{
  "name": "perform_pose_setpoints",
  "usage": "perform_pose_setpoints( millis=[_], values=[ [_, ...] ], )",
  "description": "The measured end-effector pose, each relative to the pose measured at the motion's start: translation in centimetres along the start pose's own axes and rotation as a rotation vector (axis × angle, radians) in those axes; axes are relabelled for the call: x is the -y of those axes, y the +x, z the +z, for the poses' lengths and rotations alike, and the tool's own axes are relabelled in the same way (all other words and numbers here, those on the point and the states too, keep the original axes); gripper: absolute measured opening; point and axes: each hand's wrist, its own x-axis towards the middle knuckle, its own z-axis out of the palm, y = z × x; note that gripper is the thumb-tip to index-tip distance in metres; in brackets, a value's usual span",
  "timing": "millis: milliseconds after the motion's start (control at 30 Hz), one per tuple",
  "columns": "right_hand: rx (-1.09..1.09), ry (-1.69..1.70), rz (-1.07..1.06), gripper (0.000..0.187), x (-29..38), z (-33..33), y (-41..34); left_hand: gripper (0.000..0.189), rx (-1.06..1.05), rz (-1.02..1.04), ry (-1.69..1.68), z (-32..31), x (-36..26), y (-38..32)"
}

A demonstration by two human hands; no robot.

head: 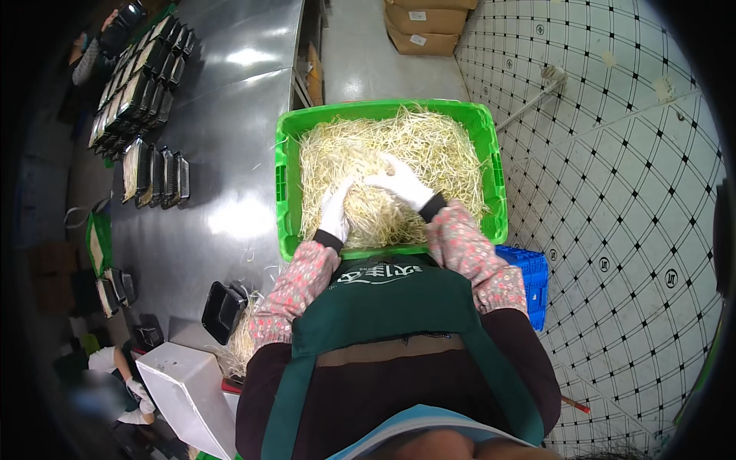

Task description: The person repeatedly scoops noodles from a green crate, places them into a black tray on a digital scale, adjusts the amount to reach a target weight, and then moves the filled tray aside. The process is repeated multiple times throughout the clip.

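Observation:
In front of me a green plastic crate (495,138) is heaped with bean sprouts (437,144). Both my hands wear white gloves and reach into the heap. My left hand (334,211) cups the near-left side of a loose clump, fingers pointing away from me. From the right, my right hand (407,183) curves over the same clump, its fingertips close to those of the left. Some fingertips are hidden among the sprouts, and the clump looks slightly blurred.
On the steel table (241,115), left, stand stacked black trays of sprouts (135,86) and a row of trays (164,175). Nearer are empty black trays (223,310) and a white box (181,385). A blue crate (532,287) sits right. Co-workers are at left.

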Motion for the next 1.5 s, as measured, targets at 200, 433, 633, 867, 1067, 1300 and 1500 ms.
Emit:
perform_pose_setpoints(
  millis=[200,433,633,867,1067,1300,1500],
  values=[
    [-0.131,0.107,0.031,0.062,-1.4,-4.9,1.4,0.038,0.150,-0.266,0.076,-0.1,0.3,3.4],
    [-0.339,-0.257,-0.117,0.047,-6.4,-10.2,1.3,0.030,0.105,0.097,0.457,-6.2,0.3,6.8],
    [-0.427,-0.207,-0.111,0.048,-7.2,-8.9,0.9,0.034,0.006,0.084,0.491,-8.9,-1.5,5.3],
    [-0.654,-0.478,-0.167,0.037,-8.4,-11.3,1.2,0.028,0.006,0.067,0.357,-15.8,-1.4,8.6],
    [-0.558,-0.636,-0.185,0.053,-7.3,1.2,2.6,0.042,-0.269,0.128,0.432,-7.0,3.9,10.4],
    [-0.008,-0.585,-0.172,0.058,3.6,0.4,6.9,0.054,-0.089,0.005,-0.228,1.5,0.5,0.6],
    [-0.072,-1.261,-0.051,0.080,4.8,-5.6,12.3,0.080,-0.109,-0.386,0.368,-7.8,2.1,-1.6]
  ],
)
